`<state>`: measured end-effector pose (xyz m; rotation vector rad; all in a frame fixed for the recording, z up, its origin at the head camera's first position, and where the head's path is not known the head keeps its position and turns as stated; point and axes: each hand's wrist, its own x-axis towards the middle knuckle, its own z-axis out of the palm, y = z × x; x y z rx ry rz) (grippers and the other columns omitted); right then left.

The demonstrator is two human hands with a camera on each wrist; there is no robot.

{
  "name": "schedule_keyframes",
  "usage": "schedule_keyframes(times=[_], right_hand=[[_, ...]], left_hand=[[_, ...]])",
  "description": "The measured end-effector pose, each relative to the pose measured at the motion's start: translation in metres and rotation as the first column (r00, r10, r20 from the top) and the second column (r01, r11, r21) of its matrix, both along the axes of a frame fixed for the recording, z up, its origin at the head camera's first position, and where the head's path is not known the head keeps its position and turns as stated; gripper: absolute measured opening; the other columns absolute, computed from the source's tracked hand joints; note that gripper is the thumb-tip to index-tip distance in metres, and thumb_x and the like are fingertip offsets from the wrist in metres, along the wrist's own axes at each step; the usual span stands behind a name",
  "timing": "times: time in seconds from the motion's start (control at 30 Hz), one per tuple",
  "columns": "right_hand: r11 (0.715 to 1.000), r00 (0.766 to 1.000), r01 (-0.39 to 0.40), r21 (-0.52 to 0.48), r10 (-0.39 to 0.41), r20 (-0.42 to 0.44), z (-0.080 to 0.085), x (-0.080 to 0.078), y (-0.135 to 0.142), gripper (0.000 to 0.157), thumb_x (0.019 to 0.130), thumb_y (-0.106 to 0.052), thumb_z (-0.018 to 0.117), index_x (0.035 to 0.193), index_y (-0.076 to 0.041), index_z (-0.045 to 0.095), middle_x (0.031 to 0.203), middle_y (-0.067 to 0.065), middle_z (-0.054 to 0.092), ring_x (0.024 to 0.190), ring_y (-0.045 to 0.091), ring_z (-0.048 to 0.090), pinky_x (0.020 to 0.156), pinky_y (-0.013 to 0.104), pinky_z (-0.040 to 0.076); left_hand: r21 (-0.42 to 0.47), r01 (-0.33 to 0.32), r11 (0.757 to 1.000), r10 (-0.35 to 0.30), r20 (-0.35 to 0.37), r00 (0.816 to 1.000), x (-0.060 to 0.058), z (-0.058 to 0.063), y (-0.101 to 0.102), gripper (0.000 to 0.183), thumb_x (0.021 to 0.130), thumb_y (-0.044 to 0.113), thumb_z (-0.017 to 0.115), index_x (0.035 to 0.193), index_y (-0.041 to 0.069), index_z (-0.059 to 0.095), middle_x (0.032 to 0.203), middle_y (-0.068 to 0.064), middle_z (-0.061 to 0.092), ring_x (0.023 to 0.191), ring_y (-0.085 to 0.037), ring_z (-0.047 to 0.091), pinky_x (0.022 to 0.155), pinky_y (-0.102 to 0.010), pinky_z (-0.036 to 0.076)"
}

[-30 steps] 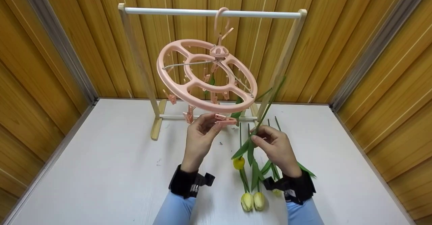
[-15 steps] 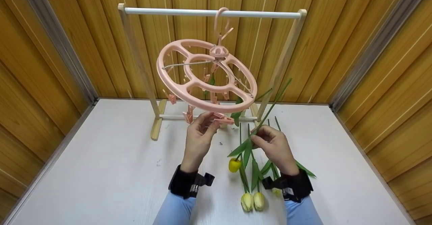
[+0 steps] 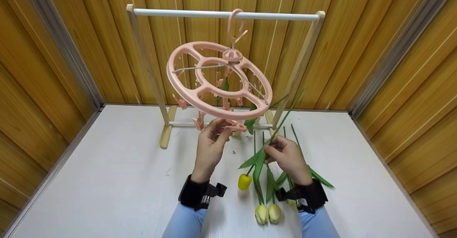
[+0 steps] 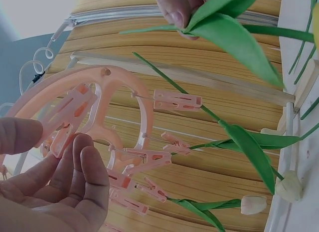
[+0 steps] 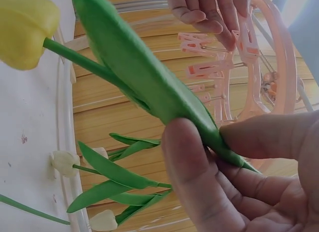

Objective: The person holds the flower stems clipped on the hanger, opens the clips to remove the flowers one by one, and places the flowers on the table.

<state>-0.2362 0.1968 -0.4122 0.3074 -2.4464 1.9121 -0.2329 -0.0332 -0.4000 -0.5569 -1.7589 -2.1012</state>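
Note:
My left hand (image 3: 210,143) pinches a pink clothespin (image 3: 237,127) under the front rim of a round pink clip hanger (image 3: 232,115). In the left wrist view, thumb and fingers squeeze the clothespin's (image 4: 70,110) handle ends. To the right, my right hand (image 3: 288,156) pinches the stem and leaf of a yellow tulip (image 3: 244,182). Its bloom points down toward me, while the bare stem end slants up to the right, apart from the clothespin. In the right wrist view, thumb and fingertips grip the green leaf (image 5: 149,77) where it wraps the stem.
The hanger hooks over the white bar (image 3: 178,13) of a wooden stand. Pale tulips (image 4: 253,205) hang bloom-down from other clips. Several more tulips (image 3: 261,214) lie on the white table (image 3: 125,181), below and beside my right hand. Wood-patterned walls (image 3: 71,52) enclose the table.
My right hand has turned slightly and lowered; the yellow bloom has swung left and toward me. My left hand stays almost in place, with the clothespin shifted slightly left.

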Motion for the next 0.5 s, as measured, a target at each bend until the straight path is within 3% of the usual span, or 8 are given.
schedule_keyframes(times=[0.2,0.5], right_hand=[[0.998,0.998,-0.057,0.027,0.056,0.040,-0.0014,-0.0004,0.0023,0.014,0.097,-0.001,0.064,0.103,0.012,0.061,0.084,0.013,0.069,0.062,0.017,0.068,0.064,0.035,0.062],[0.991,0.991,-0.102,0.090,0.094,0.094,-0.0046,-0.0034,0.0032,0.012,0.098,-0.003,0.062,0.101,0.009,0.061,0.084,0.012,0.070,0.067,0.018,0.070,0.064,0.036,0.062]], left_hand=[[0.013,0.021,1.000,-0.020,-0.022,1.000,-0.0018,-0.0015,0.0004,0.029,0.105,0.005,0.057,0.133,0.003,0.062,0.108,-0.019,0.076,0.102,-0.024,0.068,0.075,-0.026,0.044],[-0.023,-0.011,1.000,0.011,-0.026,1.000,-0.0024,-0.0016,0.0001,0.029,0.105,0.006,0.059,0.134,0.004,0.063,0.109,-0.017,0.076,0.099,-0.022,0.066,0.075,-0.026,0.046]])
